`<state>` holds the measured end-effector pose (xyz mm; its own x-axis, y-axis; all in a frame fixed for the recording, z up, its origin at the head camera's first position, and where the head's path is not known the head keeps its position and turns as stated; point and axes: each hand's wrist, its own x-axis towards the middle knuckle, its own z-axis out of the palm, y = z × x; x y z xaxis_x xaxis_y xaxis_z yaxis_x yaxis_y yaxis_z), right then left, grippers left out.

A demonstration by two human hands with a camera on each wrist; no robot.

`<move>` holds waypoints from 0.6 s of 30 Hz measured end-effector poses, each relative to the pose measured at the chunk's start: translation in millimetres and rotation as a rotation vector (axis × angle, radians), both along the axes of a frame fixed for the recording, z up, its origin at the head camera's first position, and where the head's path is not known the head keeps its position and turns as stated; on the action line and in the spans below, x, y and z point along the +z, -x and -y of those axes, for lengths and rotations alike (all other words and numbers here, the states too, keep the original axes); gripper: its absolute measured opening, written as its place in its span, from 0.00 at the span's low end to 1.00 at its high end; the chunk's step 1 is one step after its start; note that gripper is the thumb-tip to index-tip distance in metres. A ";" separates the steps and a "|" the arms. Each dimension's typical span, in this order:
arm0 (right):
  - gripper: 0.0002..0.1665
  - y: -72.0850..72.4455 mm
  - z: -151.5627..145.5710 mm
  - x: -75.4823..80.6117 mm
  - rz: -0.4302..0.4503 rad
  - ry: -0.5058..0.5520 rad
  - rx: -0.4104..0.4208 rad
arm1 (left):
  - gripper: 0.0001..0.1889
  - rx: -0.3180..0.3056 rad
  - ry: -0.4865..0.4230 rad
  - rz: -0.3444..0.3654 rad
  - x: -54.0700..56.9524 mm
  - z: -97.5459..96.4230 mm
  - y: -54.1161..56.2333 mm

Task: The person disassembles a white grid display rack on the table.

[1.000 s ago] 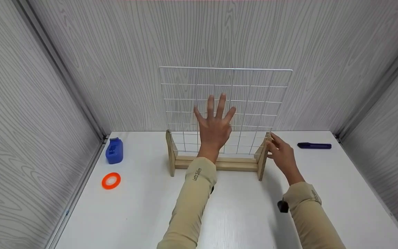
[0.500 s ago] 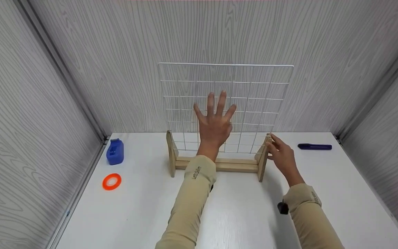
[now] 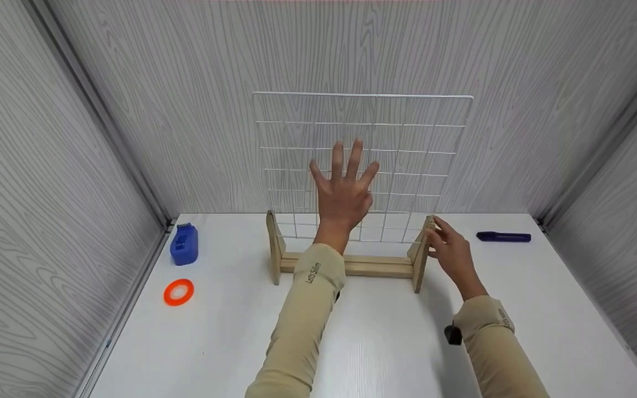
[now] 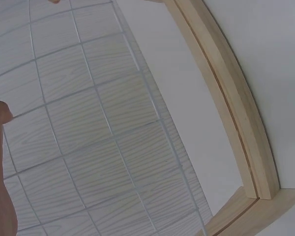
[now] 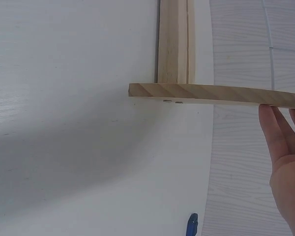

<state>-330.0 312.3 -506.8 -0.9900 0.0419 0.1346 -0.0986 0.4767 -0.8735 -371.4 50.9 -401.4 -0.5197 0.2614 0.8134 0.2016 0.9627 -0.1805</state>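
In the head view, a white wire grid (image 3: 393,173) stands roughly upright between the end planks of a wooden stand (image 3: 379,266) on a white table (image 3: 230,337), its long lower edge running side to side, about parallel to the crossbar. The left hand (image 3: 343,205) lies spread against the middle of the grid, fingers straight and parted; it is the nearer hand to the mesh. The right hand (image 3: 454,250) is at the stand's right end plank (image 3: 422,255), the grid lying to the left of its fingers. From the left wrist, a strip of table shows between the grid's bottom wire and the grooved crossbar, so that edge looks apart from the groove, a gap I judge the next adjustment depends on. From the right wrist, nearly straight fingertips touch the end plank's outer face rather than wrap it, with a blue pen-like object (image 5: 192,225) well apart.
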 end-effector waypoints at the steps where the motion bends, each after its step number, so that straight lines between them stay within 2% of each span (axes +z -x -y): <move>1: 0.37 -0.1 0.4 -0.4 -0.001 -0.002 -0.002 | 0.26 0.001 0.001 0.006 0.4 0.4 0.0; 18: 0.36 6.7 6.4 -2.4 0.002 -0.005 -0.004 | 0.26 -0.002 -0.004 0.025 14.6 7.2 1.4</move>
<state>-336.7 305.9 -509.2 -0.9901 0.0449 0.1328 -0.0950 0.4815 -0.8713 -372.8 43.7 -386.8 -0.5395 0.2592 0.8011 0.2079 0.9630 -0.1716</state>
